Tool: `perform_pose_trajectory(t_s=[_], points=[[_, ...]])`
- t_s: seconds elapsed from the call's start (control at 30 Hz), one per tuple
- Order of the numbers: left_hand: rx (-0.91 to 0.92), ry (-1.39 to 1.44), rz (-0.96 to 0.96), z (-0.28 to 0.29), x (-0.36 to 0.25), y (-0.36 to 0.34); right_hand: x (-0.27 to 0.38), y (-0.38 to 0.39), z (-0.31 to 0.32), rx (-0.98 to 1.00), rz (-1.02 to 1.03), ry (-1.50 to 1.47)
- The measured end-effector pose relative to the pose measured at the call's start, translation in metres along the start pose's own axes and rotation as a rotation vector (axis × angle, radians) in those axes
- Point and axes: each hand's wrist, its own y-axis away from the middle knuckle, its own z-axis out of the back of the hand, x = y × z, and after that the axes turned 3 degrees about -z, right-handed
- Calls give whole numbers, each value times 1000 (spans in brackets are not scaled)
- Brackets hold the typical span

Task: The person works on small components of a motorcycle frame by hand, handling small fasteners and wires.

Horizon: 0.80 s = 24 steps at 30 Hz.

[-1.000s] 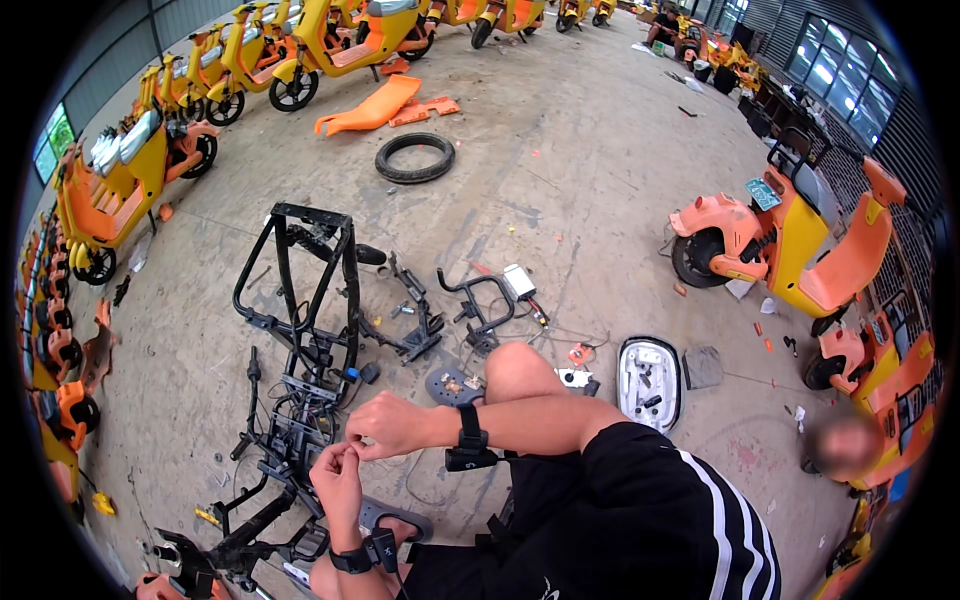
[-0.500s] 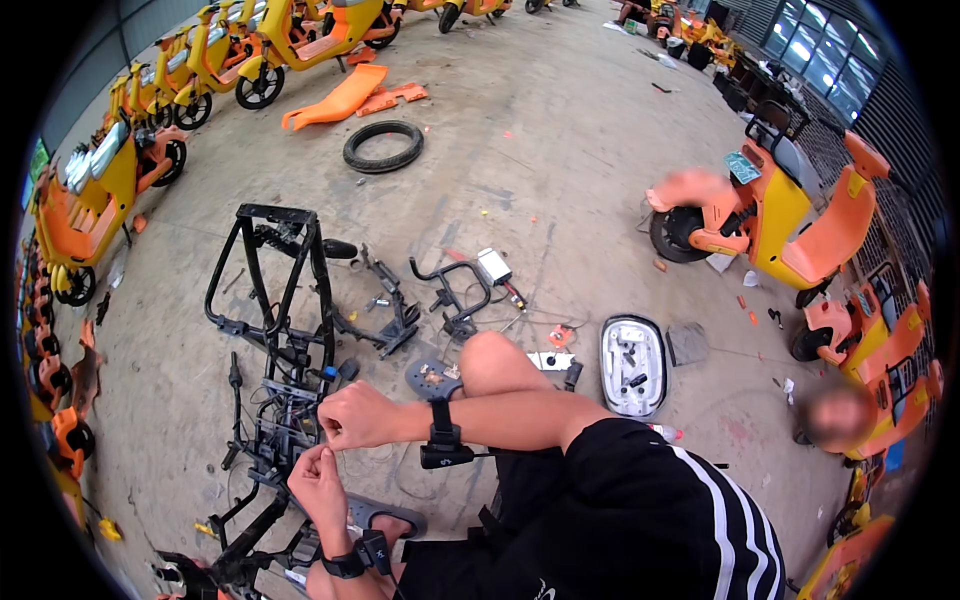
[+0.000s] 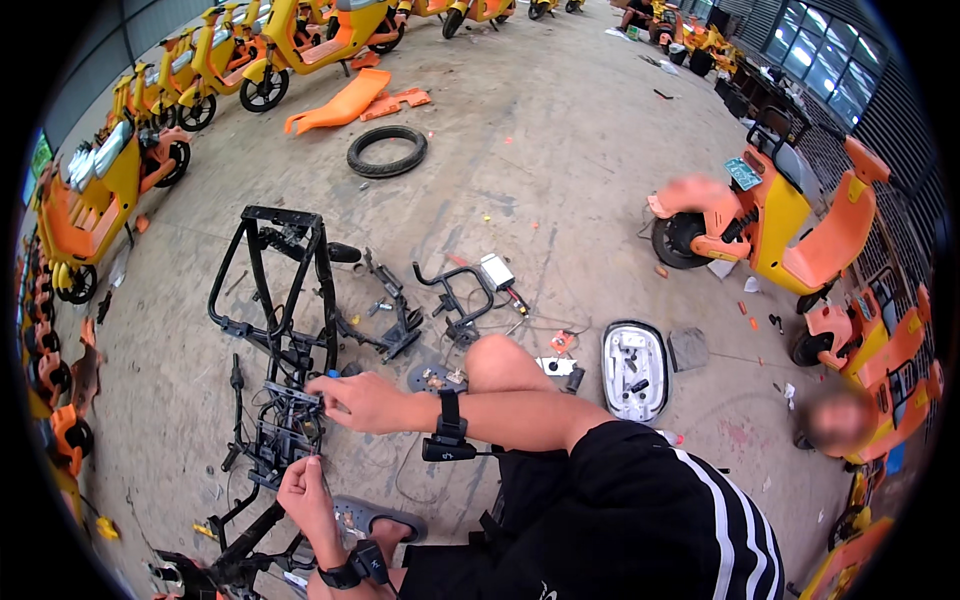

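Note:
My right hand (image 3: 360,402) is over the black scooter frame (image 3: 256,262), its fingers loosely apart near the metal brackets and wiring (image 3: 282,425) in the middle of the frame. Below it, my left hand (image 3: 305,490) has thumb and finger pinched at the frame's right side, on something too small to make out. Both wrists wear black strapped devices. A grey clog (image 3: 395,525) is on my foot beside the left forearm.
Loose metal brackets (image 3: 450,300), a silver box (image 3: 497,271), a white parts tray (image 3: 633,370) and a tire (image 3: 387,152) lie on the concrete. Orange panels (image 3: 340,100) lie farther back. Yellow-orange scooters (image 3: 800,230) line both sides; another person (image 3: 637,15) sits far back.
My hands have separated from their shared pinch: the right has moved left onto the frame with fingers loosened, the left slightly down and left. The view has shifted a little.

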Motion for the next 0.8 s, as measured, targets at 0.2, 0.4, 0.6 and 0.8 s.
perform_pose_trajectory(t_s=[0.2, 0.4, 0.6, 0.8], points=[[24, -11, 0, 11, 6, -4, 7, 2, -12, 177, 257, -58], [210, -158, -48, -14, -10, -10, -43, 4, -36, 200, 245, -4], [251, -41, -14, -8, 13, -1, 0, 9, -21, 166, 176, -22], [234, -49, -45, -5, -3, 2, -2, 3, -25, 116, 65, -17]])
